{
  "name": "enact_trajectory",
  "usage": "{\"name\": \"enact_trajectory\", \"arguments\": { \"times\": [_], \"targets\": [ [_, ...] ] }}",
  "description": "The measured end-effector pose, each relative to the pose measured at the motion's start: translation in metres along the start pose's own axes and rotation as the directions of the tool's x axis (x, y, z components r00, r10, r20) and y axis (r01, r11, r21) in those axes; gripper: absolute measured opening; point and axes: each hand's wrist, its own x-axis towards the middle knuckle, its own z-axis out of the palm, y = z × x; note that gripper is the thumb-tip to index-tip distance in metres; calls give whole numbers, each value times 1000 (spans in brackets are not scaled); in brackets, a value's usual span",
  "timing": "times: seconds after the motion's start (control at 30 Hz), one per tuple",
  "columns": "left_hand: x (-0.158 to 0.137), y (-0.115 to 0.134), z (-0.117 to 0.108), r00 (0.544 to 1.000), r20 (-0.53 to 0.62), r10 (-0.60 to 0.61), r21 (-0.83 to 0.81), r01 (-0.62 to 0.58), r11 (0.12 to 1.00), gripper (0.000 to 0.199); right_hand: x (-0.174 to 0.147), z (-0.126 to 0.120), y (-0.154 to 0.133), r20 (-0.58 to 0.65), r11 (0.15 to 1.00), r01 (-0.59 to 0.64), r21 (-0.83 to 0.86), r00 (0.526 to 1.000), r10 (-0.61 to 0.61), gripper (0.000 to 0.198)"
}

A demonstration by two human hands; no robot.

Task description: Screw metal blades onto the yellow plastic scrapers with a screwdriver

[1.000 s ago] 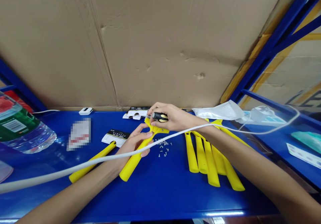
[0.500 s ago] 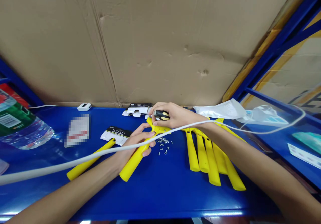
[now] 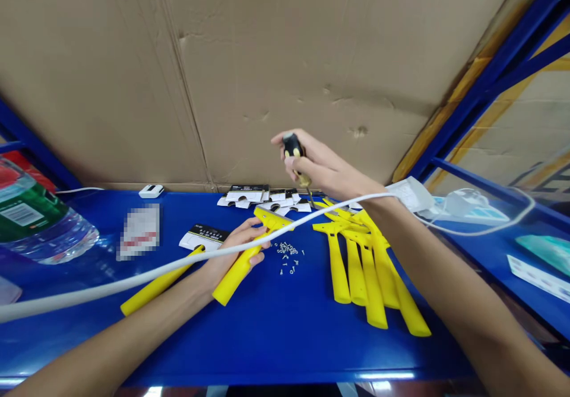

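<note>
My left hand (image 3: 238, 245) is closed around the handle of a yellow scraper (image 3: 231, 281), its wide head tilted up to the right. Raised above the table's back edge, my right hand (image 3: 318, 162) grips a screwdriver (image 3: 293, 146) with a black and yellow handle, its shaft pointing down. Small screws and nuts (image 3: 287, 251) lie scattered just right of the held scraper. Several more yellow scrapers (image 3: 367, 278) are piled under my right forearm. Another yellow handle (image 3: 162, 284) lies left of my left hand, partly covered by my forearm.
A white cable (image 3: 133, 278) crosses the view in front of both arms. Black and white cards (image 3: 244, 195) lie along the cardboard wall (image 3: 267, 76), with another card (image 3: 202, 237) nearer. A large bottle (image 3: 40, 219) stands left; a white plastic bag (image 3: 412, 195) lies right. Blue rack bars flank the table.
My right hand has lifted up and away from the scraper head, turning the screwdriver shaft downward. The scraper in my left hand has shifted slightly, and its head is now uncovered.
</note>
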Motion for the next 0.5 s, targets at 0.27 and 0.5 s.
{"name": "enact_trajectory", "arguments": {
  "times": [0.27, 0.5],
  "targets": [
    [5, 3, 0, 996, -11, 84, -13, -84, 996, 33, 26, -40, -18, -146, 948, 201, 246, 975, -169, 50],
    [6, 6, 4, 992, -68, 104, 9, -104, 995, 41, 12, -60, -15, 44, 969, 54, 240, 997, -66, 40]
  ]
}}
